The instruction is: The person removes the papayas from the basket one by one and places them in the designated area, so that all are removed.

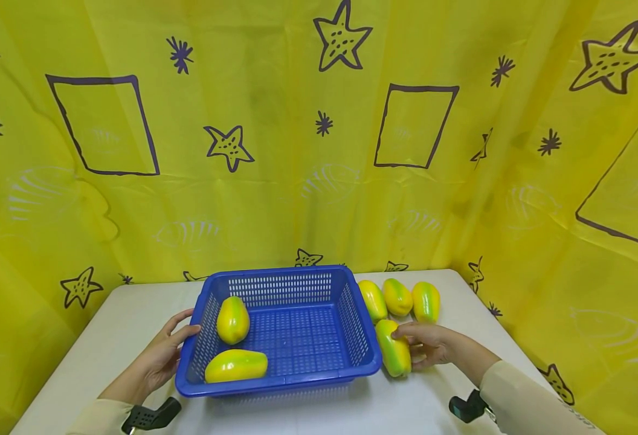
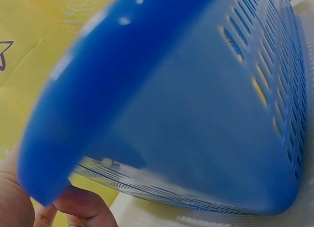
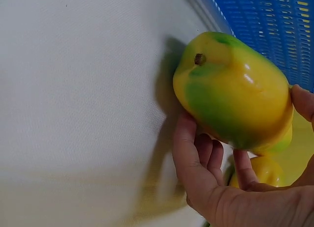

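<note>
A blue plastic basket [image 1: 302, 338] with slotted walls stands on the table, two yellow-green papayas inside: one [image 1: 233, 320] by its left wall, another [image 1: 236, 366] lying along the front. My left hand [image 1: 161, 350] grips the basket's left rim; in the left wrist view its fingers [image 2: 86, 205] curl at the rim's corner. Just outside the basket's right wall, my right hand [image 1: 428, 345] holds a papaya [image 1: 393, 349] between thumb and fingers. The right wrist view shows this papaya [image 3: 233, 89] with its brown stem end towards the camera, close over the table.
Three more papayas lie behind the right hand: one [image 1: 372, 300] beside the basket, one [image 1: 397, 297] in the middle and one [image 1: 426, 302] at the right. The white table [image 1: 493, 338] is bordered by a yellow patterned curtain [image 1: 275, 205] at the back and sides.
</note>
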A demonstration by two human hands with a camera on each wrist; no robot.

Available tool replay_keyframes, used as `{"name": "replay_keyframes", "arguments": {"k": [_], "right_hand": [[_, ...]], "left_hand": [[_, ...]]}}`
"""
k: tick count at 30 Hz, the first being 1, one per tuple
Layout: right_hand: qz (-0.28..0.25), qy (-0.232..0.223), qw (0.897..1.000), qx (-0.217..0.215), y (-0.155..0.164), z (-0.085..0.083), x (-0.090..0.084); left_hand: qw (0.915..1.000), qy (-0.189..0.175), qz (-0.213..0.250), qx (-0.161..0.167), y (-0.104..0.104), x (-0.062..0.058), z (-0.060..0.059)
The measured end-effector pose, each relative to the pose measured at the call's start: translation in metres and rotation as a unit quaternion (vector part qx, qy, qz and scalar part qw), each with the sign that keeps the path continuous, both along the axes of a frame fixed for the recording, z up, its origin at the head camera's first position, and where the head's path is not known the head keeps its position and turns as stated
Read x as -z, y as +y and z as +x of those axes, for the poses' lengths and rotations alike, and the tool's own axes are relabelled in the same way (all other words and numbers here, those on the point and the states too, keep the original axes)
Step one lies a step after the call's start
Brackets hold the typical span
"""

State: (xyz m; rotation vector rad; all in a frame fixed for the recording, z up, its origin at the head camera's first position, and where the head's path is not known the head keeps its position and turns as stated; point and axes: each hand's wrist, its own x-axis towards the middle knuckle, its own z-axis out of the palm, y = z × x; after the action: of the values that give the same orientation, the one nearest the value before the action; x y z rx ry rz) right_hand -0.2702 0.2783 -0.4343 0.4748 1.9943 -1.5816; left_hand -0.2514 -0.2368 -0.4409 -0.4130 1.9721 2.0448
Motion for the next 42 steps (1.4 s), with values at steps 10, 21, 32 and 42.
{"name": "replay_keyframes", "arguments": {"k": [10,21,32,42], "right_hand": [[-0.005,-0.003,1.0,0.005,0.001,0.001,0.0],[0.011,-0.01,1.0,0.007,0.0,0.0,-0.001],[0.038,0.033,0.998,-0.038,0.006,-0.005,-0.03],[0.055,0.084,0.986,-0.13,-0.021,-0.021,-0.09]], "left_hand": [[1.0,-0.004,0.004,-0.004,0.0,-0.001,0.0],[1.0,-0.005,0.002,-0.001,0.0,-0.001,0.0],[1.0,0.0,-0.002,0.008,0.0,-0.003,-0.001],[0.9999,0.002,0.005,0.012,-0.001,-0.002,0.002]]}}
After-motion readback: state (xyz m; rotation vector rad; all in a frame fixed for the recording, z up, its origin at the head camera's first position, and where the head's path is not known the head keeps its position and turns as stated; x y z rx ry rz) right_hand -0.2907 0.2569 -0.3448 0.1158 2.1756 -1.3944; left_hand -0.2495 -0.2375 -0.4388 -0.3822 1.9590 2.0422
